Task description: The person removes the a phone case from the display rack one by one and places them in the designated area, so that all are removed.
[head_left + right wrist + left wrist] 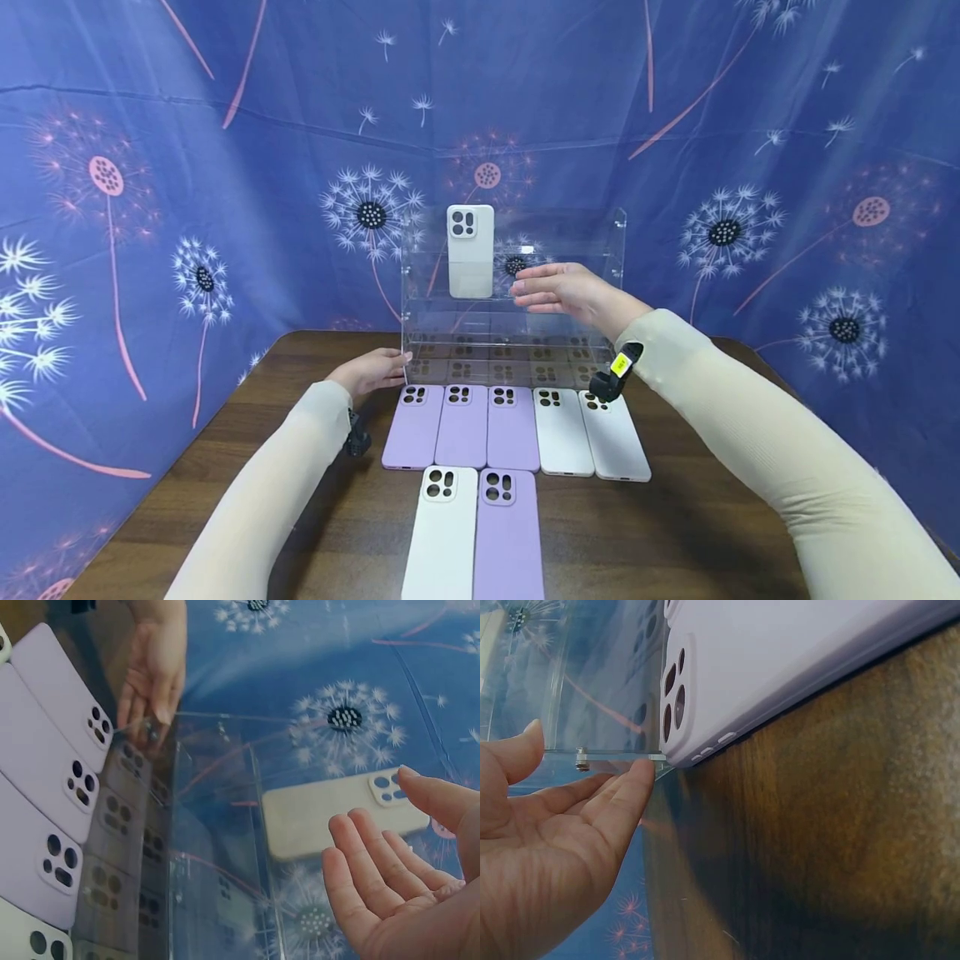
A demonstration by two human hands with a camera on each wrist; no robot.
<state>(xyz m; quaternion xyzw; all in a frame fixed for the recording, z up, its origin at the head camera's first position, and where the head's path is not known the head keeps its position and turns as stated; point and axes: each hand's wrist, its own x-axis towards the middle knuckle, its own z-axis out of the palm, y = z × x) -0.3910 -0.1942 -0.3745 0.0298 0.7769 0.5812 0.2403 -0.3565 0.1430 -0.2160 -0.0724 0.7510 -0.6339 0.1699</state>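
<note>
A clear acrylic display rack with stepped tiers stands on the table. On its top tier, left of the middle, a white phone case stands upright with its camera cutouts at the top. My right hand is held in front of the rack just right of that case, fingers extended, nothing in it. In the right wrist view its fingertips overlap the white case. At the rack's lower left side is my left hand; in the left wrist view its straight fingers touch the clear side panel.
Before the rack lie three purple cases and two white cases in a row. Nearer me are another white case and a purple case. All rest on the brown wooden table. A blue dandelion-print cloth hangs behind.
</note>
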